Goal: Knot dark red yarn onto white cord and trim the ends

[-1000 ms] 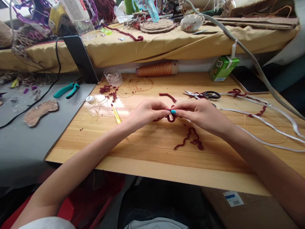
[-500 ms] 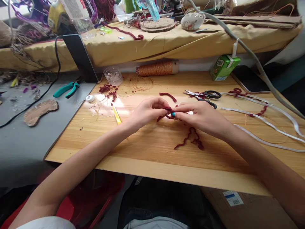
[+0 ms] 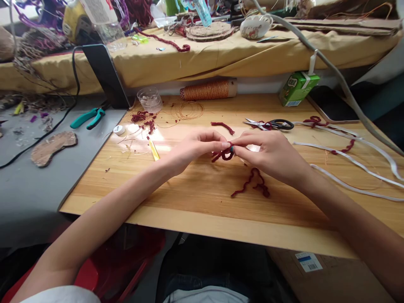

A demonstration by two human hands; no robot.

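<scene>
Above desk (image 3: pixel 189 206), left of scissors (image 3: pixel 273 122), pinching burgundy cord (image 3: pixel 217 157) in closed fingertips of left hand (image 3: pixel 195 151) and right hand (image 3: pixel 269 153), with loop (image 3: pixel 227 159) freshly reopened, apparently mid-shaping.

This looks like a small craft workshop, or a craft corner in some larger room; which of the two cannot be told. The wooden table (image 3: pixel 189 206) carries scissors (image 3: pixel 257 123), a spool (image 3: pixel 208 90) of orange thread, white cords (image 3: pixel 366 169) and dark red clippings (image 3: pixel 140 117), with yarn (image 3: pixel 224 158) held above it. Pliers (image 3: pixel 83 118) lie on a grey surface (image 3: pixel 47 198) alongside. Behind, a cloth-covered shelf (image 3: pixel 158 63) is crowded with fibre (image 3: pixel 139 10) and cardboard (image 3: pixel 341 27). A phone (image 3: pixel 105 75) and a drink carton (image 3: pixel 298 88) sit among the supplies.
</scene>
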